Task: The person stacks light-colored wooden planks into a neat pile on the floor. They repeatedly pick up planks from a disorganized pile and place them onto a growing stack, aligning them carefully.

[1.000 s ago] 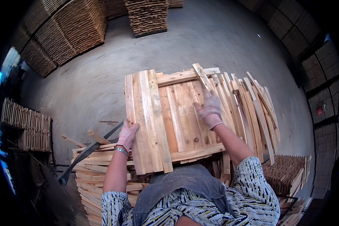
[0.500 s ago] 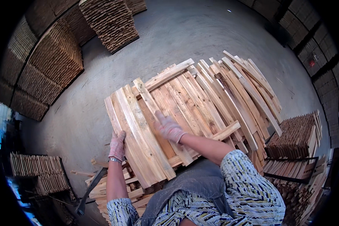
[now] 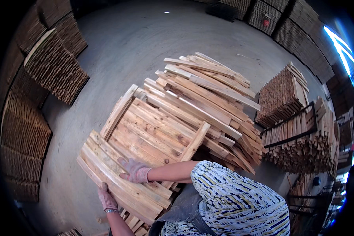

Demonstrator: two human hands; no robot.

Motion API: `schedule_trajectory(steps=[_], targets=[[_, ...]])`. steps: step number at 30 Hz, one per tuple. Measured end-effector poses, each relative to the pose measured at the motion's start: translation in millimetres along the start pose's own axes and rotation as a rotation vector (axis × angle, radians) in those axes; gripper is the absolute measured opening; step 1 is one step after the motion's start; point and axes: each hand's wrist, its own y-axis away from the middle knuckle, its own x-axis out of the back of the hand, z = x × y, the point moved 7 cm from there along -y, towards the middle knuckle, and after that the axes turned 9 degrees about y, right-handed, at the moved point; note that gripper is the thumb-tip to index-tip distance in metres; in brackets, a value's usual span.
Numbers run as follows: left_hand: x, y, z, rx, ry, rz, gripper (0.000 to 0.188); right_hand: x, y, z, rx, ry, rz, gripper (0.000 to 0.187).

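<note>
Pale wooden boards (image 3: 126,185) lie side by side across the near left end of a wooden panel (image 3: 149,133). My left hand (image 3: 107,198), in a pinkish work glove, closes on the outer edge of the leftmost board; some of its fingers are hidden. My right hand (image 3: 134,170), gloved alike, lies with fingers stretched out on the innermost slat of this group. That slat sits against its neighbours. Crossways under the boards run a far batten (image 3: 120,110) and a near batten (image 3: 190,151). Planks with knots fill the panel between them.
A heap of loose planks (image 3: 208,98) adjoins the panel on the right. Beyond it stand a stack of slats (image 3: 277,94) and a black metal frame (image 3: 291,131) holding more slats. Tall timber stacks (image 3: 55,65) line the left. Concrete floor (image 3: 118,43) stretches behind.
The view has turned to the right. My right hand has moved leftward with the inner slat, and the gap between it and the left boards has closed. My left hand stays at the outer edge.
</note>
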Motion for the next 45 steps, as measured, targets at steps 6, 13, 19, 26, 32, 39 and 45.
schedule_trajectory(steps=[6, 13, 19, 26, 32, 39, 45], targets=[[0, -2, 3, -0.083, -0.093, 0.009, 0.060, 76, 37, 41, 0.159, 0.103, 0.086, 0.083], [-45, 11, 21, -0.208, -1.474, 0.292, 0.102, 327, 159, 279, -0.432, 0.464, 0.561, 0.058], [-102, 36, 28, -0.119, -1.709, 0.577, 0.088, 358, 170, 458, -0.633, 0.550, 0.492, 0.071], [-98, 33, 18, -0.097, -1.772, 0.654, 0.084, 411, 167, 448, -0.597, 0.556, 0.352, 0.059], [-118, 42, 26, 0.043, -1.743, 0.624, 0.082, 520, 102, 423, -0.437, 0.494, 0.416, 0.075], [-48, 18, 7, 0.130, -1.746, 0.582, 0.106, 504, 54, 531, -0.751, 0.115, 0.411, 0.083], [-104, 37, 21, 0.032, -1.648, 0.592, 0.081, 502, 72, 512, -0.753, 0.242, 0.145, 0.086]])
